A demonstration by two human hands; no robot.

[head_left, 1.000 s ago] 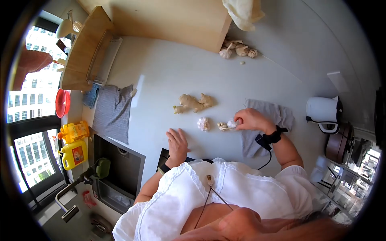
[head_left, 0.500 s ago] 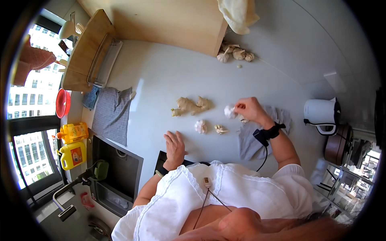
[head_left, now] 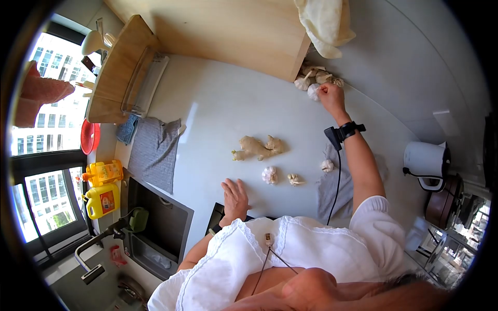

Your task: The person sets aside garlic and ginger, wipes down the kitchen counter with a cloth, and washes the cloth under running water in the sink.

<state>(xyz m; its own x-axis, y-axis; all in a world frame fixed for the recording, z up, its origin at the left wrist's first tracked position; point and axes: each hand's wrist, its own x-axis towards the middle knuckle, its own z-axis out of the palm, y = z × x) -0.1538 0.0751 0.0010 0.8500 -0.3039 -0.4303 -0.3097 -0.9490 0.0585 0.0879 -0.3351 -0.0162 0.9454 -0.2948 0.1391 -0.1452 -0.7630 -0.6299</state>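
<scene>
My right hand [head_left: 331, 97] reaches to the back of the counter, fingers closed on a white garlic bulb [head_left: 313, 92]. Right beside it, more garlic bulbs [head_left: 302, 83] are heaped at the corner of the wooden cabinet. My left hand [head_left: 235, 198] rests on the counter near its front edge, fingers stretched out, holding nothing. Ahead of it lie a piece of ginger root [head_left: 258, 148], another garlic bulb [head_left: 270, 175] and a small, partly broken garlic piece [head_left: 295, 180]. One more small garlic bulb [head_left: 327, 166] sits on the grey cloth at the right.
At left are a dark sink [head_left: 160, 217], a grey cloth [head_left: 155, 150] and yellow bottles [head_left: 102, 200]. A white kettle [head_left: 425, 159] stands to the right. The wooden cabinet [head_left: 228, 31] borders the counter's back, with a pale cloth [head_left: 326, 26] hanging nearby.
My right hand has carried the garlic bulb from above the middle of the counter back to the heap by the cabinet. The left hand stays flat; the view has shifted slightly.
</scene>
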